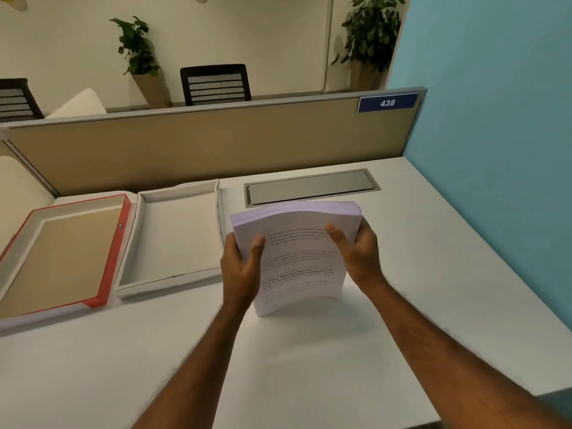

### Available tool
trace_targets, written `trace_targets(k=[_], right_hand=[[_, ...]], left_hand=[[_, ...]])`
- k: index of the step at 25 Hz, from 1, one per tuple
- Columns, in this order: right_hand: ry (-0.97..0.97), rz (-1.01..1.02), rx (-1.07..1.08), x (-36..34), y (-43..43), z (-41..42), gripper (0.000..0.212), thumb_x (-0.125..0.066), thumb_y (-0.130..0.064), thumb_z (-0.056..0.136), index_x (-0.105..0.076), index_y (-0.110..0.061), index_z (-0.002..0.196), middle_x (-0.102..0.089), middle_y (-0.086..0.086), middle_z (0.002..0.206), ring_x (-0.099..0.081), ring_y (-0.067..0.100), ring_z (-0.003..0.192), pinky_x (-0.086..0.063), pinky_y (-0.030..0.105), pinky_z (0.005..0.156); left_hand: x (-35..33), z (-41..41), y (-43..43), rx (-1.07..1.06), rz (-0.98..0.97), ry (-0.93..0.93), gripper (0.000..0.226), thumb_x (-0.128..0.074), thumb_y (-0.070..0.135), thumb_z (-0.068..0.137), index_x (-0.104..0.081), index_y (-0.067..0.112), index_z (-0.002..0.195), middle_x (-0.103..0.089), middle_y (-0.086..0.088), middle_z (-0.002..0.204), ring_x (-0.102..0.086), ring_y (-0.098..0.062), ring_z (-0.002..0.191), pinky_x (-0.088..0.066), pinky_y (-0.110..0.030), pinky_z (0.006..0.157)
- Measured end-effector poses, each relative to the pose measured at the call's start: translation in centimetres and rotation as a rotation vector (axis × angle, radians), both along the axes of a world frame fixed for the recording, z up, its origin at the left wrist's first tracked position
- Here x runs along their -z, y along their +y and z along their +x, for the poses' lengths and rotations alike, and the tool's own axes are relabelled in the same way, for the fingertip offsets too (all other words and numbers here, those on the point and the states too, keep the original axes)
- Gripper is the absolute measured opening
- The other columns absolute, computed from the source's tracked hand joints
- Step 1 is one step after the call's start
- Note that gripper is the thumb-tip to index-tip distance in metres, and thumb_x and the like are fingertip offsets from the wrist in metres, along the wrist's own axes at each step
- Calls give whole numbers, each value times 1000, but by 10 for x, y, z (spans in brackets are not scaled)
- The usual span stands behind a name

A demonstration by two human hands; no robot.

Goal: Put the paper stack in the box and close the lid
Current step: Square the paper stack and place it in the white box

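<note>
A thick paper stack (297, 258) with printed text stands on its lower edge on the white desk, tilted and slightly bowed. My left hand (240, 267) grips its left side and my right hand (360, 252) grips its right side, thumbs on the top sheet. Just left of the stack lies the open white box (136, 243), shallow and with nothing inside. Further left lies its lid (122, 239), upside down, with a red rim and a tan inner face.
A grey metal cable hatch (312, 187) is set into the desk (309, 366) behind the stack. A tan partition (201, 144) with a "438" plate runs along the back. A blue wall (495, 119) bounds the right side. Chairs and plants stand beyond the partition.
</note>
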State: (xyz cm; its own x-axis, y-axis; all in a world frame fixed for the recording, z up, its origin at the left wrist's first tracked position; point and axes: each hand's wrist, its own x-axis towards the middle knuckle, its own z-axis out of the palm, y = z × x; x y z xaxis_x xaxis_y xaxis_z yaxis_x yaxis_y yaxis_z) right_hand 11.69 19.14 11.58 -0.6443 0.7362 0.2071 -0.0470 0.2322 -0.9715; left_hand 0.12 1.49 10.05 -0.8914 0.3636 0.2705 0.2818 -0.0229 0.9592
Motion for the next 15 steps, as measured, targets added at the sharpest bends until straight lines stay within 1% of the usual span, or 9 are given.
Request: trace_targets(k=[2,4,7,9,11,12,13,14,15], right_hand=[[43,34,164,-26,-4,-16,29,-63,-61,75,-57,-36,90,-66,-11,83,-68,6,71,-51,12,52],[34,45,293,-42,-5,-29,28,-63,-59,79,-55,-32,79,-61,-13,72,-64,6,60,-45,7,45],[0,47,340,-40,-1,-39,19,-60,-37,91,-56,-21,82,-57,-13,69,-60,10,60,-42,4,42],[13,31,348,-40,2,-41,22,-54,-34,94,-56,-16,82,-57,-10,68,-60,12,61,-42,5,43],[62,-20,268,-35,7,-34,36,-43,-46,94,-58,-15,86,-61,-5,71,-63,12,63,-45,8,46],[80,-28,179,-27,11,-28,40,-40,-54,91,-59,-19,91,-63,-4,76,-65,8,67,-48,10,50],[67,-31,64,-17,15,-21,39,-41,-58,89,-58,-24,98,-65,-3,84,-67,6,73,-53,15,56],[12,-40,-50,-5,17,-14,38,-48,-58,87,-56,-26,106,-67,-1,93,-69,8,83,-57,21,65],[-65,-62,-132,9,18,-10,36,-56,-50,88,-53,-24,113,-66,0,101,-69,14,93,-60,29,74]], left_hand=[[-31,-6,17,-172,55,-24,51,-44,67,83,-56,20,97,-61,5,82,-63,1,73,-47,-11,53],[-49,-11,31,-331,14,-132,50,-43,66,85,-57,19,86,-59,6,72,-61,-7,67,-42,-14,49],[-48,-15,40,-401,-44,-173,29,-48,42,93,-58,16,84,-58,4,73,-56,-12,70,-41,-21,54],[-50,-17,39,-403,-2,-151,25,-46,36,93,-58,18,81,-58,4,73,-57,-10,70,-42,-20,55],[-44,-16,31,-341,101,-66,27,-40,39,94,-58,22,83,-58,9,74,-60,-5,70,-43,-14,53],[-34,-15,24,-263,121,-13,27,-38,40,96,-57,22,89,-59,11,78,-61,-1,73,-45,-12,54],[-21,-13,17,-161,98,12,24,-39,41,97,-55,23,98,-59,12,84,-62,0,77,-48,-12,57],[-6,-11,10,-58,49,6,20,-42,40,96,-51,24,105,-60,11,93,-64,-1,84,-52,-15,62],[8,-8,4,28,3,-29,19,-45,38,95,-46,27,110,-59,9,102,-65,-4,91,-57,-21,68]])
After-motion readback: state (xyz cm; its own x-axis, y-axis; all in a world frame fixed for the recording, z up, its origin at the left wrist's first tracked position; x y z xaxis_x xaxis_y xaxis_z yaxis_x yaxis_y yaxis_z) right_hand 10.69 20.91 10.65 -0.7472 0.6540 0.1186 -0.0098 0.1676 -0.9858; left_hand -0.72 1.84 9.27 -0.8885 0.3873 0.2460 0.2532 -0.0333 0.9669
